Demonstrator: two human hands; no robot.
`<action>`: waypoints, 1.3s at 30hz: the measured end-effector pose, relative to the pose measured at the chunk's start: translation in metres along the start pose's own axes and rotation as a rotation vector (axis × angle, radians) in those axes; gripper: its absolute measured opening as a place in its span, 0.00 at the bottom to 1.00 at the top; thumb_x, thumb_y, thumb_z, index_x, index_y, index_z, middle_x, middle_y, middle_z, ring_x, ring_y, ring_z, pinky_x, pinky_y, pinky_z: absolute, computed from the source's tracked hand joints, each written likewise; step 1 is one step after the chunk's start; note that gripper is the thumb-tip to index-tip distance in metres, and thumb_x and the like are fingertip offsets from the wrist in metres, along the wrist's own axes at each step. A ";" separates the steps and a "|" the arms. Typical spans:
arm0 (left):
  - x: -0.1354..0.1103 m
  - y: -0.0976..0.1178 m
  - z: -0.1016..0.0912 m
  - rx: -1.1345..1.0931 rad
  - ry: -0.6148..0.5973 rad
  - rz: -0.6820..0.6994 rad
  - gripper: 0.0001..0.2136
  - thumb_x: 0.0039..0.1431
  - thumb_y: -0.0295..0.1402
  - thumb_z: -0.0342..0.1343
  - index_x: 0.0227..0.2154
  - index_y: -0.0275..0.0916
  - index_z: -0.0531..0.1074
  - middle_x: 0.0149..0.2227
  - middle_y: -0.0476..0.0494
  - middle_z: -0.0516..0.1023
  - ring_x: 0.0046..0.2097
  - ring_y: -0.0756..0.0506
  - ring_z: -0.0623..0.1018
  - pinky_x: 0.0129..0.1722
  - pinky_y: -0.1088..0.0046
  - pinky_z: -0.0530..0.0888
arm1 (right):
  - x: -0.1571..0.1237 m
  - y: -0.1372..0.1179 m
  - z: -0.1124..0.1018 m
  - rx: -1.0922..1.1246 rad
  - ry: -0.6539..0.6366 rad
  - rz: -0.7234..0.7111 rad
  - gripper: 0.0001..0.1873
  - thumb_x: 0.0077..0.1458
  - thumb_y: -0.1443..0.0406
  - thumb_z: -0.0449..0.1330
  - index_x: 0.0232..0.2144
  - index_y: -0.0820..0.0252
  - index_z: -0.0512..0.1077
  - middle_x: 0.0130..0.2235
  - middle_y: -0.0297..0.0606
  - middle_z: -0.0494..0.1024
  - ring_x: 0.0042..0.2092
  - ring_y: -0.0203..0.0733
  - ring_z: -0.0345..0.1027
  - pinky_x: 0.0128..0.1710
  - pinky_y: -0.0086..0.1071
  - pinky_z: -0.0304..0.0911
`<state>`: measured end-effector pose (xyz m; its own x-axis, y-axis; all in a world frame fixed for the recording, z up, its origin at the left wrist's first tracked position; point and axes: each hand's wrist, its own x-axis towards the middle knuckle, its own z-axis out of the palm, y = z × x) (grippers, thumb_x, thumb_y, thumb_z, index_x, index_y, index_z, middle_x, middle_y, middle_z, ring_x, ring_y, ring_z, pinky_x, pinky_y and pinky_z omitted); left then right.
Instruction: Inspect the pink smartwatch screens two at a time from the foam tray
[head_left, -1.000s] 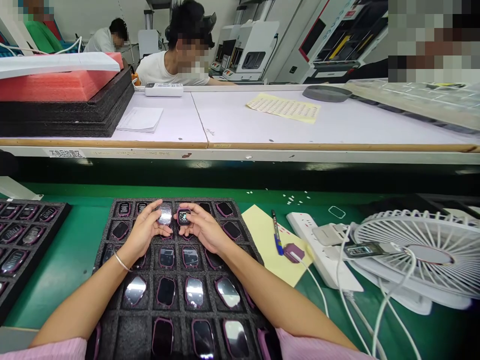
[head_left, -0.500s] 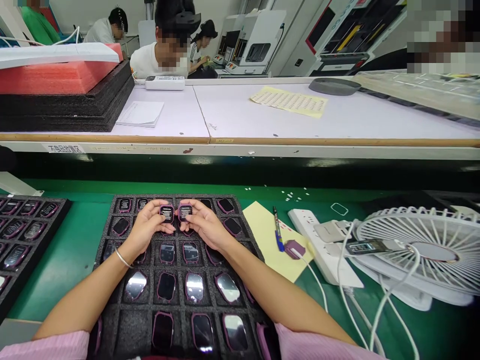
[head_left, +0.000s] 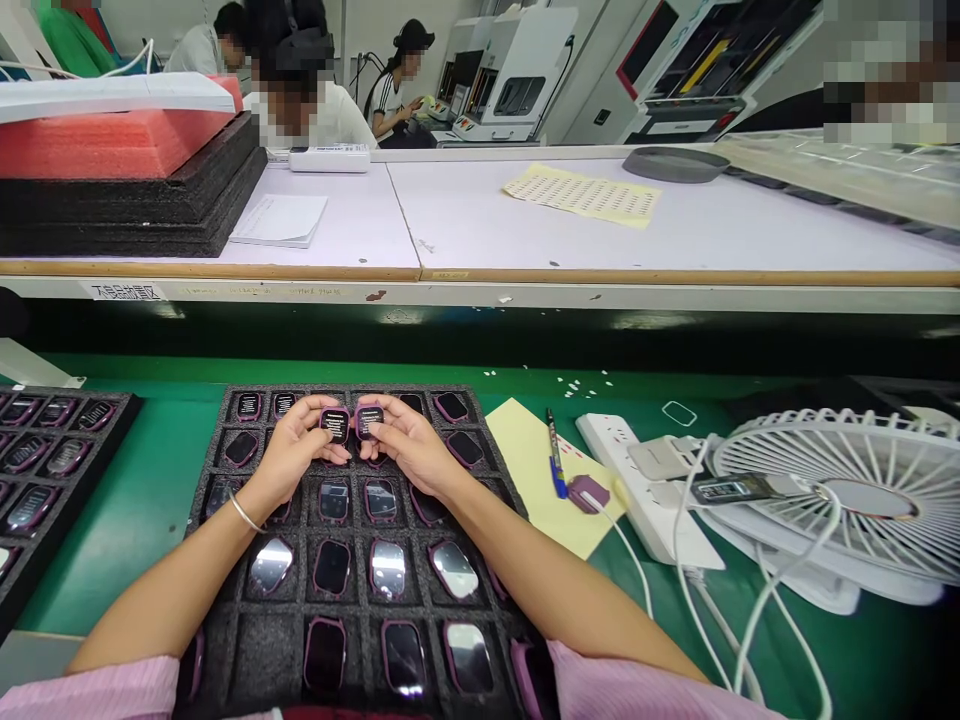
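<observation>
My left hand [head_left: 298,440] pinches a purple-framed smartwatch [head_left: 334,424] whose dark screen shows lines of white text. Close beside it, a second purple smartwatch [head_left: 368,421], also lit with text, is held between the thumb and fingers of my right hand [head_left: 405,440]. Both hands are over the far part of a black foam tray [head_left: 262,650]. Similar watches lie in its compartments, among them one with a dark screen [head_left: 332,569] and one reflecting light [head_left: 388,568]. My hands and forearms hide some of the compartments.
Another foam tray [head_left: 71,490] of watches lies left. At right are yellow paper [head_left: 517,440], a pen [head_left: 556,455], a purple charger block [head_left: 587,494], a power strip [head_left: 660,520], white cables and a fan [head_left: 840,500]. A raised white shelf [head_left: 450,220] runs behind; people sit beyond it.
Both hands stay almost in place with the two watches. My view has shifted slightly, and a person across the shelf has moved left and leaned down.
</observation>
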<state>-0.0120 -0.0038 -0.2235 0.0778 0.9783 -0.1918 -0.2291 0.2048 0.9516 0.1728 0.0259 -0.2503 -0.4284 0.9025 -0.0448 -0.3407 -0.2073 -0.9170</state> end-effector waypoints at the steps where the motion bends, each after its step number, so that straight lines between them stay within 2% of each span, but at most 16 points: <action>1: 0.000 0.000 0.000 0.001 -0.001 0.003 0.18 0.48 0.29 0.62 0.44 0.39 0.69 0.40 0.46 0.79 0.26 0.49 0.82 0.30 0.70 0.80 | 0.000 0.000 0.000 -0.002 0.002 -0.001 0.18 0.53 0.64 0.68 0.47 0.55 0.73 0.35 0.34 0.78 0.28 0.36 0.73 0.30 0.33 0.64; 21: 0.001 -0.002 0.000 0.039 0.007 0.041 0.19 0.49 0.34 0.67 0.43 0.39 0.68 0.40 0.48 0.78 0.24 0.51 0.80 0.27 0.73 0.79 | -0.001 -0.001 0.000 -0.021 -0.038 -0.023 0.20 0.51 0.68 0.65 0.48 0.56 0.72 0.35 0.34 0.77 0.29 0.37 0.72 0.31 0.34 0.65; 32: 0.001 -0.004 0.002 0.033 0.002 0.064 0.21 0.44 0.27 0.63 0.43 0.39 0.68 0.44 0.47 0.76 0.26 0.50 0.81 0.31 0.71 0.81 | 0.002 0.003 -0.002 -0.028 -0.040 -0.041 0.25 0.47 0.71 0.68 0.48 0.54 0.71 0.38 0.33 0.76 0.30 0.35 0.72 0.31 0.31 0.65; 35: 0.001 -0.004 0.002 0.045 0.009 0.051 0.20 0.47 0.31 0.65 0.43 0.39 0.68 0.40 0.48 0.77 0.26 0.50 0.81 0.30 0.71 0.80 | 0.002 0.004 -0.001 -0.044 -0.023 -0.030 0.22 0.50 0.68 0.68 0.47 0.54 0.71 0.37 0.32 0.76 0.28 0.34 0.70 0.30 0.31 0.63; 39: 0.001 -0.003 0.001 -0.002 0.005 -0.004 0.18 0.54 0.42 0.62 0.43 0.37 0.69 0.31 0.49 0.76 0.25 0.47 0.81 0.27 0.70 0.79 | 0.002 0.003 0.000 0.026 0.003 0.036 0.15 0.56 0.58 0.65 0.45 0.56 0.72 0.33 0.32 0.76 0.25 0.34 0.68 0.28 0.32 0.61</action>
<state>-0.0105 -0.0034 -0.2260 0.0742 0.9777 -0.1966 -0.2311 0.2086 0.9503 0.1708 0.0266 -0.2527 -0.4379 0.8956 -0.0786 -0.3467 -0.2488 -0.9044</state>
